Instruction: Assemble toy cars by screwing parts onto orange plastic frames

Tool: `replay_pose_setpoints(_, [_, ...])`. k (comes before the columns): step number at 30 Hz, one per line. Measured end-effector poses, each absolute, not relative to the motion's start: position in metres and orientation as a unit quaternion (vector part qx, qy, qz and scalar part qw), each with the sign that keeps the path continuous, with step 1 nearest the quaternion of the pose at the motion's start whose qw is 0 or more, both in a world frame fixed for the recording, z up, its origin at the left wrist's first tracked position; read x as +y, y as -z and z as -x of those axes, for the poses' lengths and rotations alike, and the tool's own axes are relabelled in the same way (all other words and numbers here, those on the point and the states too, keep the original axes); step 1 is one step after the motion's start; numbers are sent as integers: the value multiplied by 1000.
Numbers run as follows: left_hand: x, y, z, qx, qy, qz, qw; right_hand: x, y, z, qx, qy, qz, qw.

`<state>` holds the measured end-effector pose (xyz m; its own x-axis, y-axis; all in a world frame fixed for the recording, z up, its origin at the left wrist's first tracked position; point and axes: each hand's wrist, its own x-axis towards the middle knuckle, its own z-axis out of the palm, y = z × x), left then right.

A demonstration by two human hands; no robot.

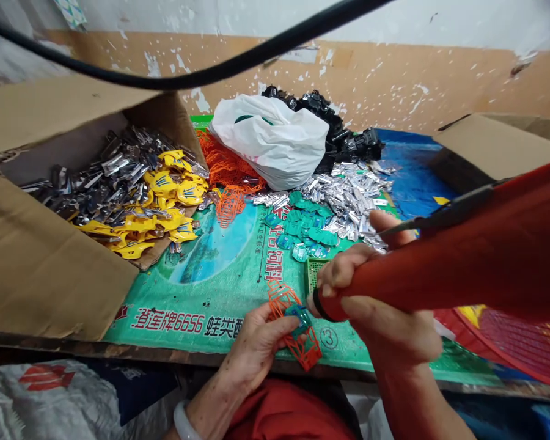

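Note:
My left hand (261,336) pinches an orange plastic lattice piece (308,353) with a small teal plastic part (297,318) lying across it. My right hand (385,311) is wrapped round the thick red body of an electric screwdriver (417,269), which slants down to the left. Its nose meets or nearly meets the teal part; the bit itself cannot be made out. Behind the nose stands a small green basket (312,275), partly covered by my right hand. Farther back lies a pile of similar teal parts (302,223).
At left, an open cardboard box (50,269) spills yellow parts (165,183) and dark metallic pieces. A white bag (270,140) rests by orange lattices (229,171), silver pieces (348,195) and black parts (321,116). A red basket (522,342) sits right; a black cable (211,74) crosses above.

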<state>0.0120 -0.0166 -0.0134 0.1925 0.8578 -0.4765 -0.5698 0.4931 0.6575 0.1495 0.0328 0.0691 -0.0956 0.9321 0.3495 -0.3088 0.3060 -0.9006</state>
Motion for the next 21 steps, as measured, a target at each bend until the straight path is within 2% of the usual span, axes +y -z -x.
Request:
replay_pose_setpoints(5, [-17,11,-9,444,-456,-156,756,52,-69,-177,-485,-389,394,677])
replay_pose_setpoints(10, [-17,14,-7,422,-451,-178,766,71,-47,-201,-492,-305,444,684])
replay_pose_setpoints(21, [-14,13,-8,443,-438,-154,767,65,-38,-199,-489,-344,450,663])
